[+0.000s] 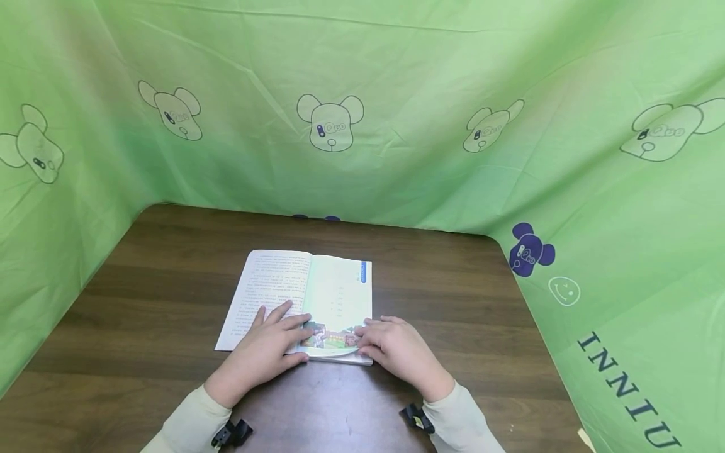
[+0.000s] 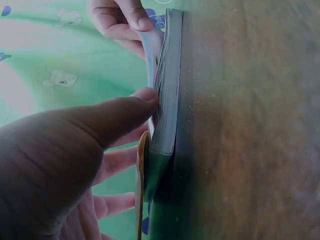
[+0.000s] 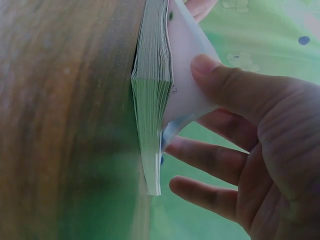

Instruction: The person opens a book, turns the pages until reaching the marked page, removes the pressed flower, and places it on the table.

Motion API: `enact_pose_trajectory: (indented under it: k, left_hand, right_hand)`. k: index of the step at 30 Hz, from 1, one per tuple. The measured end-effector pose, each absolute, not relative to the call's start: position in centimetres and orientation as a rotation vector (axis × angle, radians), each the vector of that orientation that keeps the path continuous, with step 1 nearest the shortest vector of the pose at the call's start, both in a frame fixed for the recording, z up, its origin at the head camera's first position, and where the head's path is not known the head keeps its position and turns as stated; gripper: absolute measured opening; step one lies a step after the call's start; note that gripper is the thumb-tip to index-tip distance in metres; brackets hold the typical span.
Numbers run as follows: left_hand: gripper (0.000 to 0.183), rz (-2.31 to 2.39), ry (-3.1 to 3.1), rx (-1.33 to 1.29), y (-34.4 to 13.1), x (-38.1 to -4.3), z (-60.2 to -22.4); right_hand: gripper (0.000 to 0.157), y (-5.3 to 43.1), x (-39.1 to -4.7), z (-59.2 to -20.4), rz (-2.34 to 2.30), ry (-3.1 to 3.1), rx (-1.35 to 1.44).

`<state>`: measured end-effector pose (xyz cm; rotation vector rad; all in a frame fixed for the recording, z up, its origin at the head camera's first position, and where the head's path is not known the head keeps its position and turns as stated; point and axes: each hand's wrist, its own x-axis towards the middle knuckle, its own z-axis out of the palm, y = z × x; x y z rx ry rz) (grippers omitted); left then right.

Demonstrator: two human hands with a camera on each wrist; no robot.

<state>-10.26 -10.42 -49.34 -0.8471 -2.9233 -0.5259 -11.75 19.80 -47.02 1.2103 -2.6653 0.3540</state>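
Observation:
An open book (image 1: 340,283) lies on the table, with printed text on its left page and a coloured picture at the foot of the right page. Spread fingers of my left hand (image 1: 263,351) rest across the left page and the fold, its thumb at the book's near edge. At the lower right corner, my right hand (image 1: 401,352) pinches a page between thumb and fingers. In the right wrist view this lifted page (image 3: 185,87) bows away from the thick page block (image 3: 151,95) under it. The left thumb (image 2: 132,107) touches the page edges in the left wrist view.
The dark wooden table (image 1: 447,296) extends around the book on all sides. A green curtain (image 1: 396,170) with cartoon bear heads hangs along its back and sides. Small black devices sit at both wrists, including a wrist camera (image 1: 417,418) on the right.

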Motion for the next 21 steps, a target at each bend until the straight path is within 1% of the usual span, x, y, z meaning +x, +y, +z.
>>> enact_pose_trajectory:
  k: [3,7,9,14,15,17,21]
  left_hand:
    - [0.043,-0.530,-2.914,-0.840,-10.33,-10.21,-49.27]
    - [0.041,-0.522,-2.894,-0.848,-10.34,-10.20,-49.12]
    - [0.040,-0.504,-2.886,-0.854,-10.44,-10.24,-49.08]
    - [0.037,-0.460,-2.838,-0.876,-10.65,-10.40,-48.99]
    - [0.039,-0.456,-2.818,-0.881,-10.67,-10.41,-48.94]
    - [0.049,-0.458,-2.771,-0.888,-10.70,-10.45,-48.88]
    - [0.079,-0.491,-2.674,-0.906,-10.80,-10.54,-48.88]
  right_hand:
    - [0.005,19.80,-11.79,-46.98,0.369,-2.650,1.200]
    - [0.017,19.94,-11.86,-47.09,0.397,-2.627,1.192]
    - [0.027,20.05,-11.91,-47.12,0.422,-2.627,1.198]
    - [0.065,20.24,-12.01,-47.14,0.438,-2.637,1.208]
    - [0.071,20.27,-12.04,-47.16,0.443,-2.634,1.206]
    - [0.080,20.29,-12.10,-47.21,0.457,-2.620,1.205]
    - [0.099,20.38,-12.18,-47.31,0.501,-2.590,1.161]
